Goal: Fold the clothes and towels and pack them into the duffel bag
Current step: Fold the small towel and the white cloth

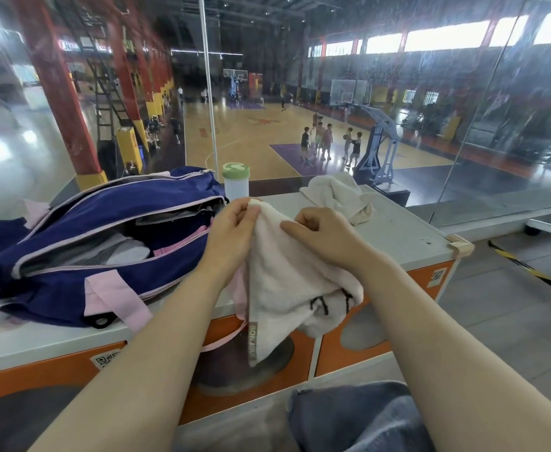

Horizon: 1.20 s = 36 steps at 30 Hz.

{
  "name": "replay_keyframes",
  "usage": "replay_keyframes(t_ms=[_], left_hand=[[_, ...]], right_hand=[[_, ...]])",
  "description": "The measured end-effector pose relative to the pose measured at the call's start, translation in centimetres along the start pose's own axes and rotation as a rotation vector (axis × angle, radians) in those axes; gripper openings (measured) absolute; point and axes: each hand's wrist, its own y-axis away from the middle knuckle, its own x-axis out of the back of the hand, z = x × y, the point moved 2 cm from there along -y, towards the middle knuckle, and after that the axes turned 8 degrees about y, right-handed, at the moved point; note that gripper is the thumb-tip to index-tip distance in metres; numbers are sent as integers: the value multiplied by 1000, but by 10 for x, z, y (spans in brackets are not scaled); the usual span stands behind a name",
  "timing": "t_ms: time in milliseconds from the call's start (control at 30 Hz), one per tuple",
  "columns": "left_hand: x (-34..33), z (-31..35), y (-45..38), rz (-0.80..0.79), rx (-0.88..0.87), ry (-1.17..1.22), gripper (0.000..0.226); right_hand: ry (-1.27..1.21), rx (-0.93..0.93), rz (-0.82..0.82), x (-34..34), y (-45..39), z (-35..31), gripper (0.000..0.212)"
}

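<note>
A pale pink towel (pixel 287 282) with a grey "BONJOUR" tag hangs in front of me, over the counter's front edge. My left hand (pixel 231 233) pinches its top corner. My right hand (pixel 323 233) grips its upper edge a little to the right, fingers curled into the cloth. The navy duffel bag (pixel 81 256) with pink trim lies on the counter at the left, its zip open, with grey and white folded clothes inside. A second cream towel (pixel 336 194) lies crumpled at the counter's far right.
A white bottle with a green lid (pixel 236 179) stands behind the bag at the counter's far edge. The counter (pixel 404 233) is a white-topped, orange-fronted cabinet against a glass wall. A grey-blue cloth (pixel 359 415) lies on my lap.
</note>
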Motion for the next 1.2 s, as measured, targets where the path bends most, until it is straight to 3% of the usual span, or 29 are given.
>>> replay_keyframes(t_ms=[167,433,633,800,900,1033,1200], left_hand=[[25,10,-8,161,-34,-54,22],[26,36,-7,155,-202,-227,24],[38,82,-28,210,-224,-317,24],[42,111,-37,230,-223,-360,28],[41,123,-41,238,-216,-364,29],[40,141,-44,325,-226,-314,29],[34,161,-51,334,-202,-351,33]], right_hand=[[132,-106,-246,10,6,24,59],[435,-197,-570,73,12,32,67],[513,-261,-705,132,11,13,36],[651,-233,-627,169,-1,-12,20],[972,-178,-534,187,-8,-31,15],[1300,39,-16,214,-14,-53,16],[1219,-19,-72,231,-16,-59,19]])
